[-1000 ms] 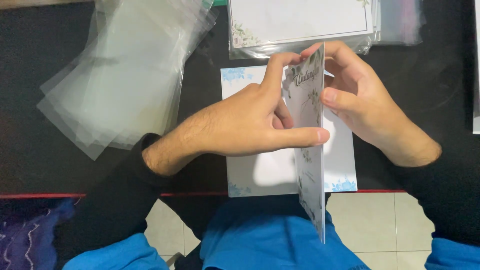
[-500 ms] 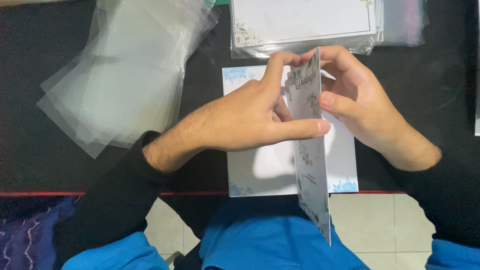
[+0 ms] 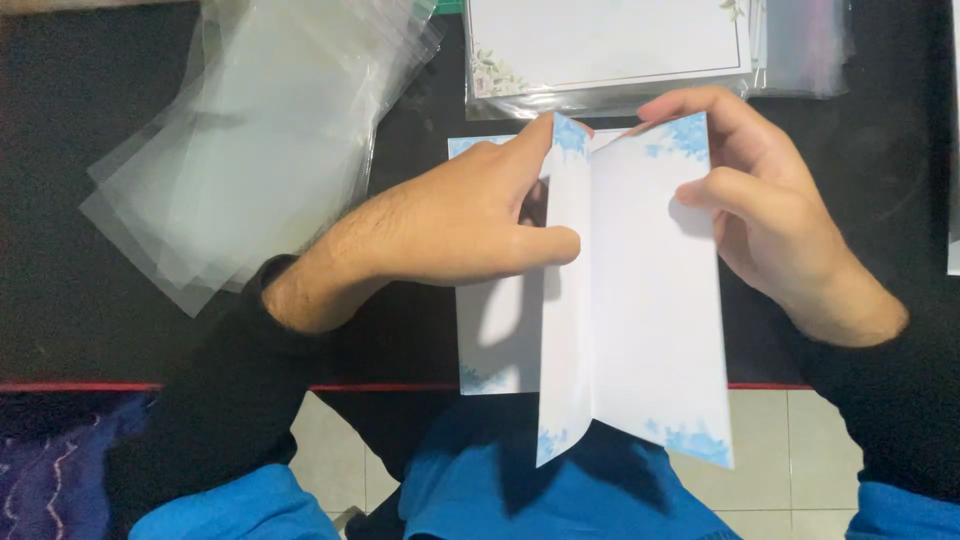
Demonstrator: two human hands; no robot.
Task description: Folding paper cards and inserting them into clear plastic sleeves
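Dark and almost black, the worktop (image 3: 60, 200) carries a loose pile of clear plastic sleeves (image 3: 250, 140) at the left and a wrapped stack of bordered cards (image 3: 600, 50) at the far edge. We hold a folded white card (image 3: 650, 300) with blue flowers in its corners, lifted above the worktop near its front edge and half opened like a book. Our left hand (image 3: 440, 225) pinches the narrow left flap: the index finger lies along its top corner and the thumb presses near the fold, so the fingers (image 3: 545, 245) are clamped on the card. Our right hand (image 3: 770, 215) grips the wide right panel at its upper right edge, fingers in front and closed on it. Under the card, another white sheet (image 3: 495, 330) with blue corners lies flat on the worktop.
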